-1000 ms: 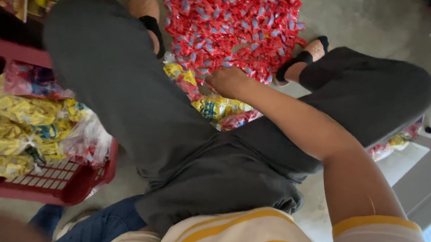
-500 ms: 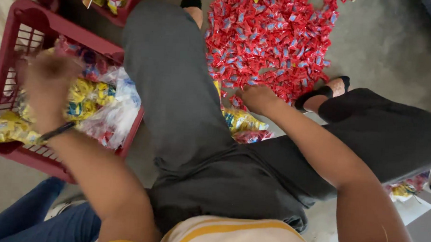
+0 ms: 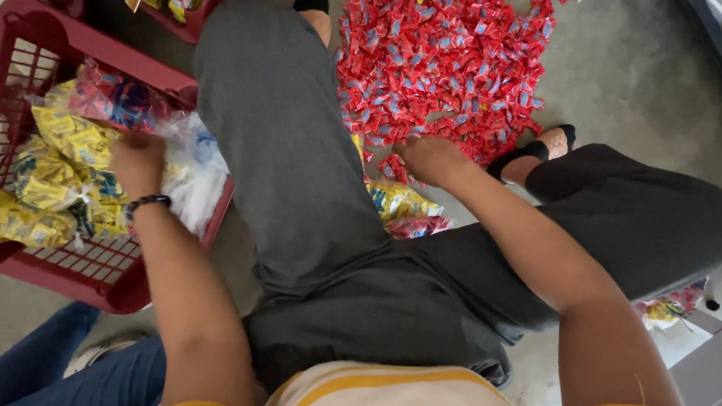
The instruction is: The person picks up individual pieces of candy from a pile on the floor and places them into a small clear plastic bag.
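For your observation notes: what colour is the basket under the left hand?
Dark red basket, clearest in the head view.

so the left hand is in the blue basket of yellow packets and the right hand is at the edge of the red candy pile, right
Not quite: the basket is red, not blue, as the head view shows. The left hand is in it among the yellow packets, and the right hand is at the edge of the red candy pile.
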